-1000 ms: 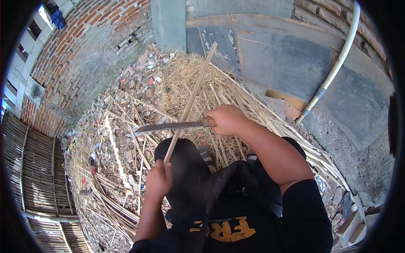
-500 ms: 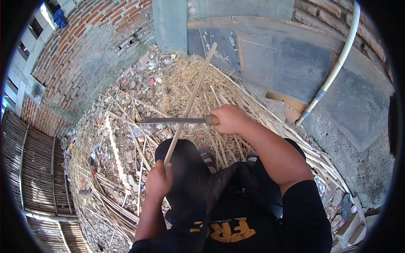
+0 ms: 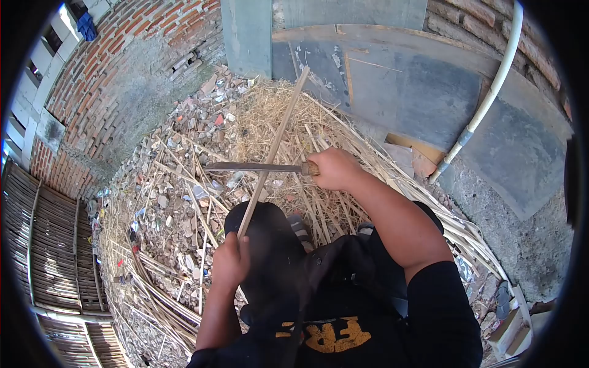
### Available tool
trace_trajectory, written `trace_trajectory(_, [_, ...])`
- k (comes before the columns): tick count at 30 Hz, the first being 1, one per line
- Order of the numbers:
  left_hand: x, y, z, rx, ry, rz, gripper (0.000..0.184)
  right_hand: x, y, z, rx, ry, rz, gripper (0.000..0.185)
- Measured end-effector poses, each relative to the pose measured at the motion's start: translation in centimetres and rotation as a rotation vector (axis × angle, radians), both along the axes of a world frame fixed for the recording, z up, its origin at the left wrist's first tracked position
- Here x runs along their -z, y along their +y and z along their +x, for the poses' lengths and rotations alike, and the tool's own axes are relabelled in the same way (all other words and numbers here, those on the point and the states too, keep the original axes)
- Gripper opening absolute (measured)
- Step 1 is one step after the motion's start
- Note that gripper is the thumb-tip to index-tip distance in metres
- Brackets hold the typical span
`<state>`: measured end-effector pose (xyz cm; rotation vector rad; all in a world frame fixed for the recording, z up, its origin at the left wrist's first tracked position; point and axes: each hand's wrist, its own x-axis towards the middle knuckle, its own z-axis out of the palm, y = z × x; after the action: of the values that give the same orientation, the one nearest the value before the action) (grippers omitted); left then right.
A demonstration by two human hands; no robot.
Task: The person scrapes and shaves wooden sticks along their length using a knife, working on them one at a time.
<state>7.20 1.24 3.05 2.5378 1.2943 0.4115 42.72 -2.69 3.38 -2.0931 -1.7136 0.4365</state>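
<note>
My left hand (image 3: pixel 231 260) is closed round the lower end of a long, pale strip of split bamboo (image 3: pixel 279 136), which slants up and away over my knee. In my right hand (image 3: pixel 334 169) is the wooden handle of a machete (image 3: pixel 251 167), its dark blade pointing left. The blade lies across the bamboo strip near its middle and appears to touch it. A heap of fine shavings (image 3: pixel 264 113) lies beyond the strip's middle, on the ground.
Long bamboo strips (image 3: pixel 469 236) are piled along my right, and more strips (image 3: pixel 165 279) lie at left on the rubble (image 3: pixel 162 202). Grey boards (image 3: pixel 411 86) and a pale pipe (image 3: pixel 485 110) lean by the wall. A bamboo screen (image 3: pixel 55 245) stands at far left.
The machete and my right hand have shifted slightly up along the strip, away from me. The strip's far tip has swung a little left and down. My left hand stays nearly still.
</note>
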Motion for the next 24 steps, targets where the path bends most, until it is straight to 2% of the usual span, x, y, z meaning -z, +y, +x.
trace_trajectory(7, [-0.4, 0.0, 0.1, 0.029, 0.014, -0.024, 0.028, -1.2, -0.3, -2.3, -0.125, -0.129, -0.017, 0.02])
trace_trajectory(10, [-0.4, 0.1, 0.0, 0.033, -0.004, -0.022, 0.028, 0.0, 0.5, 0.2, 0.067, 0.077, -0.009, 0.022])
trace_trajectory(13, [-0.4, 0.0, -0.1, 0.017, -0.023, -0.018, 0.028, 1.0, 1.0, 2.7, 0.215, 0.125, 0.077, 0.023])
trace_trajectory(17, [-0.5, 0.0, 0.1, 0.017, -0.025, -0.064, 0.026, 1.1, 0.0, 2.5, 0.234, 0.075, 0.058, 0.022])
trace_trajectory(20, [-0.7, -0.1, 0.6, 0.01, -0.023, -0.063, 0.026, 0.0, -0.6, 0.6, 0.115, 0.06, -0.026, 0.021])
trace_trajectory(24, [-0.5, -0.1, 0.3, 0.005, -0.007, -0.037, 0.026, -1.0, -0.9, -1.8, -0.077, -0.009, -0.003, 0.024])
